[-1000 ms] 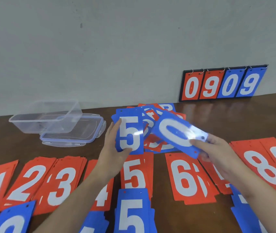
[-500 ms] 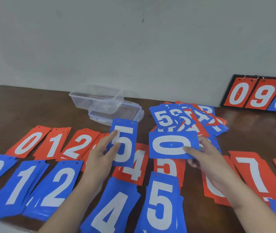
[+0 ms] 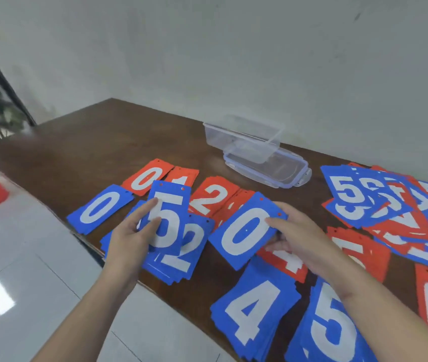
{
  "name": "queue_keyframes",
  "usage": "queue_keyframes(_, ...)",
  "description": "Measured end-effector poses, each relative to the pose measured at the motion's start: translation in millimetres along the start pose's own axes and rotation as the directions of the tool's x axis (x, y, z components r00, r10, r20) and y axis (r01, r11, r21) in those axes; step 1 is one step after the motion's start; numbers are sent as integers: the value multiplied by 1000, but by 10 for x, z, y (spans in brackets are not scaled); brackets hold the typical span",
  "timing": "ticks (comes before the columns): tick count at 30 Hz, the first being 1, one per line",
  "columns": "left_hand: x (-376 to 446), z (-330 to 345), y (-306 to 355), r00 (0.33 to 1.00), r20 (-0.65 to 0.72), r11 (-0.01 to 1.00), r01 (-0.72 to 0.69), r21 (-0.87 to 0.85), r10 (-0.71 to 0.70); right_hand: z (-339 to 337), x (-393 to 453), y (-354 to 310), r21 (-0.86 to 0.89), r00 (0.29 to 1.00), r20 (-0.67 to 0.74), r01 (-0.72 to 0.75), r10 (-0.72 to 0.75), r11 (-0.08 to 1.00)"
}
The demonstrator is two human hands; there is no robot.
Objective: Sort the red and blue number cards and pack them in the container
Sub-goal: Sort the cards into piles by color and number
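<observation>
Bare brown desk [image 3: 98, 150] lies open at the far left, its near edge running diagonally above the tiled floor [image 3: 25, 283]. The left hand [image 3: 129, 239] pinches a blue 5 card [image 3: 167, 220] upright above the blue 2 pile [image 3: 181, 254]. The right hand [image 3: 299, 236] grips a tilted blue 0 card [image 3: 244, 231]. The clear container [image 3: 244, 139] sits behind, on its lid [image 3: 280, 173].

Two bare forearms are seen, entering from the lower edge. No sleeves, gloves, watch or rings are worn on what is shown. The left hand [image 3: 132, 239] and right hand [image 3: 299, 239] are uncovered, with short, unpainted nails seen on the fingers [image 3: 146, 209].
</observation>
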State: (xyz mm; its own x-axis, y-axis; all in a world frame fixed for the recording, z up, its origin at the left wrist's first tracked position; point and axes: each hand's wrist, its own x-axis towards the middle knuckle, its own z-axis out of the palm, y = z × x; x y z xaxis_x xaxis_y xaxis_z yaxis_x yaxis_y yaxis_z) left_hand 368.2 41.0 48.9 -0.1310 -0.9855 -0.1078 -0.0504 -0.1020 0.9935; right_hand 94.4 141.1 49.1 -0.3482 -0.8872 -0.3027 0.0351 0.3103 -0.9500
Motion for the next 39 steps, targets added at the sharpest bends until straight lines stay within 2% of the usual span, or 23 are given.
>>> queue_keyframes(6,108,-597,0,994,-112,999,-15,-36,11,700,358,-150,-64,995,98,24,-18,998)
queue_keyframes(13,351,-1272,20,969,-246,999,-44,-27,36,1791,925,-499,-154,972,212,132,-97,979)
queue_keyframes(18,524,-1640,1,951,-309,996,-43,-77,17,2552,1292,-706,-215,955,286,141,-75,966)
queue_keyframes(20,551,-1737,-30,947,-320,997,-40,-72,15,2807,1414,-731,-268,946,301,205,-121,941)
queue_keyframes(22,571,-1812,-59,944,-330,997,-35,-70,10,2996,1527,-691,-400,929,311,318,-199,860)
queue_keyframes(25,601,-1884,-82,942,-336,997,-22,-67,-1,3136,1673,-570,-652,891,353,454,-287,607)
queue_keyframes(27,620,-1893,-83,945,-328,999,-17,-49,0,3152,1729,-500,-764,864,372,493,-339,417)
queue_keyframes(29,646,-1875,-87,951,-308,1000,-15,-26,6,3111,1751,-476,-802,841,371,504,-394,320)
queue_keyframes(33,732,-1757,-70,971,-238,999,-38,-10,34,2813,1740,-520,-765,841,308,497,-446,409)
queue_keyframes(39,888,-1162,-4,1000,26,999,0,52,-1,1874,1560,-510,-746,881,161,404,-445,529)
